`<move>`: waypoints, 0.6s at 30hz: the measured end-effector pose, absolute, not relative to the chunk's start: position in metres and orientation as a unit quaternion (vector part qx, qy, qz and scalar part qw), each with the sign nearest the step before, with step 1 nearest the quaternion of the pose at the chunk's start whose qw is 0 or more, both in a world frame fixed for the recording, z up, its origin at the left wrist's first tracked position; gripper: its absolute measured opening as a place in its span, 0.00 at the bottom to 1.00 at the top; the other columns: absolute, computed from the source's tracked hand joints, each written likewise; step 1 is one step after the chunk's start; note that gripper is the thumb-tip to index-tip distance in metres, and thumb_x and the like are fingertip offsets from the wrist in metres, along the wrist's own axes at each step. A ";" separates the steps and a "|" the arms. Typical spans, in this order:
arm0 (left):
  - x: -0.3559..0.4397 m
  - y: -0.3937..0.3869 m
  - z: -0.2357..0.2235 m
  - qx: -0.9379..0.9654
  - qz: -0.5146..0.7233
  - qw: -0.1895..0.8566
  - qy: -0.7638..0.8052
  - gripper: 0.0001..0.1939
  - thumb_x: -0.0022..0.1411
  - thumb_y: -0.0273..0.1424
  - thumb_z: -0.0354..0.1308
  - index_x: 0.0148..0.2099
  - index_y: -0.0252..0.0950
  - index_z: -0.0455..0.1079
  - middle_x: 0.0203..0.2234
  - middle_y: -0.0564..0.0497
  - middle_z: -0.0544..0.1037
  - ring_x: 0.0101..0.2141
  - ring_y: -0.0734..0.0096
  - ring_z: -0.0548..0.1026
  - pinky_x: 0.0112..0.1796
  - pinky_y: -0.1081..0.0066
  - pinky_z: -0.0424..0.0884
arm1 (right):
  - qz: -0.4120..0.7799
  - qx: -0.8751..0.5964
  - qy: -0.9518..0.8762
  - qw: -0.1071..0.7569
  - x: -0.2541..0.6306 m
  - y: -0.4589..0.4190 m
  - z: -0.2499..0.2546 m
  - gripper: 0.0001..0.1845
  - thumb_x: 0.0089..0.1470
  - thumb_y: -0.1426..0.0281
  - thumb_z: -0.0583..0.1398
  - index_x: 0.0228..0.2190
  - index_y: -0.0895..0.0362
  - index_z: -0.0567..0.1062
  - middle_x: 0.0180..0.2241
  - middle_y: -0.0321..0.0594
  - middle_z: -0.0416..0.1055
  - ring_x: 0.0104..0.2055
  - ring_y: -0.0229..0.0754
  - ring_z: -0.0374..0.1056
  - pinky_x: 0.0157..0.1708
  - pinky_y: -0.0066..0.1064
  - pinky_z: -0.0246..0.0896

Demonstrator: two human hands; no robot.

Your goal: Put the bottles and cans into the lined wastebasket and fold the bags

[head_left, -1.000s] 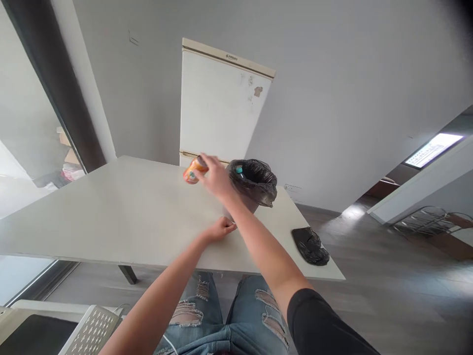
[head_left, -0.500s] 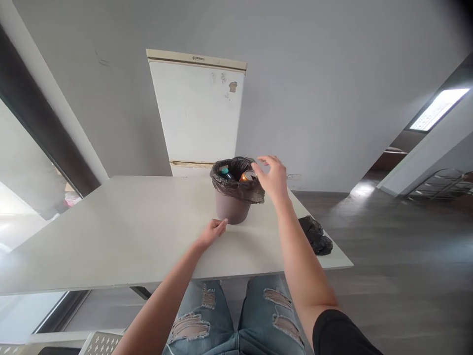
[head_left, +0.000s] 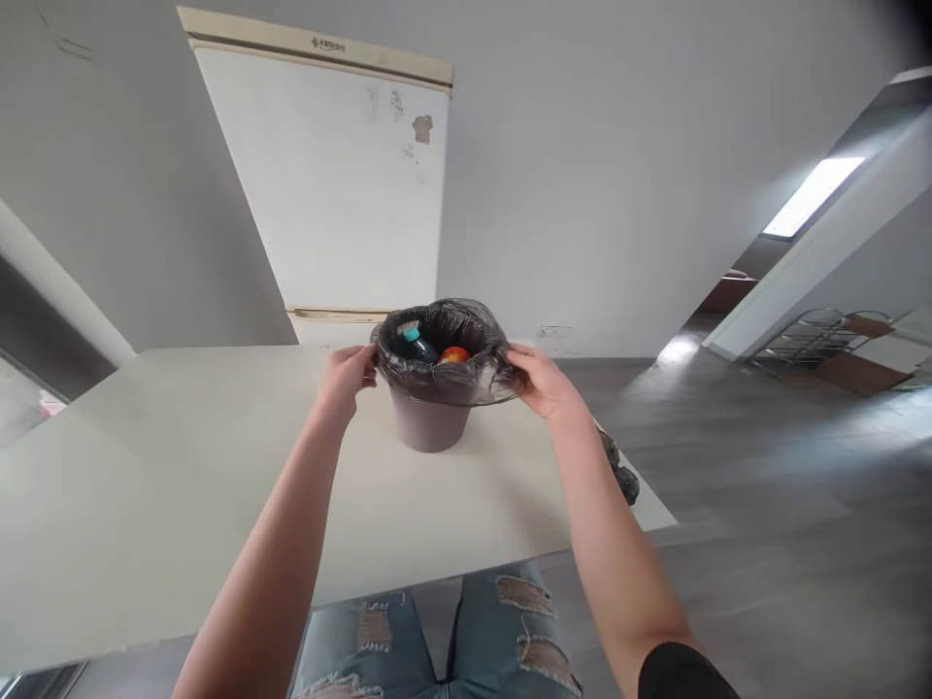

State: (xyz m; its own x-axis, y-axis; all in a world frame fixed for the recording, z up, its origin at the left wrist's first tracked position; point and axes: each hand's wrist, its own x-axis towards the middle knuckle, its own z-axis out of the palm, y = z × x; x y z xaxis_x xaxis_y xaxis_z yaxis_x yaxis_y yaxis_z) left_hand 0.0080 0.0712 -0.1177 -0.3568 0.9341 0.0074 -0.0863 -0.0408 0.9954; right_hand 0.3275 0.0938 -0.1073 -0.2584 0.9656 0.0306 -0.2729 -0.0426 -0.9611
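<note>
A small brown bin (head_left: 429, 427) lined with a black plastic bag (head_left: 444, 381) stands on the white table (head_left: 182, 485). Inside lie an orange can (head_left: 454, 355) and a bottle with a teal cap (head_left: 415, 339). My left hand (head_left: 344, 381) grips the bag's rim on the left side. My right hand (head_left: 539, 381) pinches the rim on the right side. Both hands are closed on the liner.
A white fridge (head_left: 335, 184) stands against the wall behind the table. A crumpled black bag (head_left: 622, 474) lies at the table's right edge, partly hidden by my right arm. Grey wooden floor spreads to the right, with a wire rack (head_left: 815, 340) far off.
The orange can went from my right hand into the bin. My left hand rose from the table to the bag's rim, and my right hand took hold of the rim too.
</note>
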 end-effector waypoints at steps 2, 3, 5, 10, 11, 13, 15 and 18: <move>0.008 0.080 -0.100 0.375 0.687 0.353 0.513 0.19 0.58 0.36 0.68 0.23 0.36 0.64 0.19 0.55 0.63 0.20 0.78 0.63 0.21 0.76 0.62 | 0.585 -0.348 -0.496 0.539 0.327 0.097 -0.080 0.15 0.46 0.61 0.76 0.31 0.56 0.80 0.31 0.37 0.77 0.32 0.39 0.71 0.31 0.30 0.67; 0.006 0.083 -0.092 0.374 0.718 0.327 0.487 0.18 0.59 0.35 0.67 0.23 0.37 0.63 0.19 0.56 0.62 0.21 0.78 0.62 0.21 0.76 0.61 | 0.563 -0.342 -0.505 0.558 0.325 0.099 -0.066 0.15 0.48 0.61 0.75 0.29 0.55 0.78 0.30 0.36 0.76 0.32 0.39 0.70 0.32 0.31 0.67; 0.002 0.088 -0.075 0.380 0.766 0.294 0.426 0.18 0.60 0.33 0.68 0.25 0.37 0.64 0.21 0.56 0.61 0.23 0.78 0.62 0.21 0.77 0.61 | 0.522 -0.327 -0.529 0.584 0.322 0.106 -0.038 0.15 0.51 0.60 0.73 0.27 0.53 0.75 0.30 0.36 0.74 0.34 0.41 0.71 0.34 0.33 0.69; -0.010 0.094 -0.047 0.311 0.848 0.337 0.267 0.13 0.64 0.25 0.65 0.32 0.36 0.63 0.29 0.54 0.65 0.30 0.77 0.68 0.32 0.77 0.72 | 0.432 -0.300 -0.554 0.645 0.312 0.127 -0.004 0.15 0.56 0.56 0.66 0.27 0.52 0.72 0.37 0.43 0.77 0.49 0.55 0.77 0.44 0.47 0.77; -0.012 0.093 -0.044 0.297 0.855 0.348 0.243 0.10 0.66 0.25 0.62 0.34 0.35 0.64 0.31 0.53 0.67 0.33 0.76 0.71 0.36 0.76 0.74 | 0.421 -0.294 -0.555 0.654 0.312 0.129 -0.004 0.14 0.56 0.55 0.64 0.28 0.52 0.73 0.39 0.44 0.78 0.52 0.58 0.77 0.46 0.51 0.77; -0.016 0.092 -0.040 0.300 0.855 0.366 0.211 0.09 0.72 0.25 0.57 0.35 0.35 0.64 0.34 0.51 0.69 0.38 0.73 0.74 0.41 0.71 0.78 | 0.407 -0.278 -0.552 0.672 0.314 0.132 -0.009 0.14 0.57 0.54 0.63 0.31 0.51 0.78 0.45 0.46 0.79 0.57 0.63 0.75 0.46 0.57 0.78; -0.020 0.089 -0.037 0.314 0.852 0.371 0.195 0.13 0.75 0.23 0.51 0.34 0.35 0.62 0.32 0.53 0.66 0.36 0.75 0.74 0.42 0.70 0.78 | 0.396 -0.252 -0.539 0.700 0.318 0.136 -0.016 0.14 0.57 0.53 0.63 0.34 0.49 0.81 0.50 0.46 0.80 0.63 0.66 0.72 0.46 0.60 0.79; -0.027 0.086 -0.033 0.292 0.880 0.322 0.191 0.19 0.76 0.19 0.49 0.29 0.36 0.58 0.29 0.56 0.57 0.30 0.83 0.69 0.37 0.77 0.74 | 0.340 -0.257 -0.522 0.739 0.328 0.146 -0.023 0.13 0.58 0.54 0.62 0.30 0.46 0.82 0.51 0.40 0.82 0.69 0.65 0.67 0.47 0.57 0.78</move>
State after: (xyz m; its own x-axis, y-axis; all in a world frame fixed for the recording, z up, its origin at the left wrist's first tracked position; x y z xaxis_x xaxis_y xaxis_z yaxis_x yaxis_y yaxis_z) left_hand -0.0268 0.0855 -0.0331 -0.6216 0.6789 0.3908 -0.4555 -0.7191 0.5248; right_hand 0.3279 0.1456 -0.0235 0.2244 0.7707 0.5963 -0.2351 0.6367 -0.7344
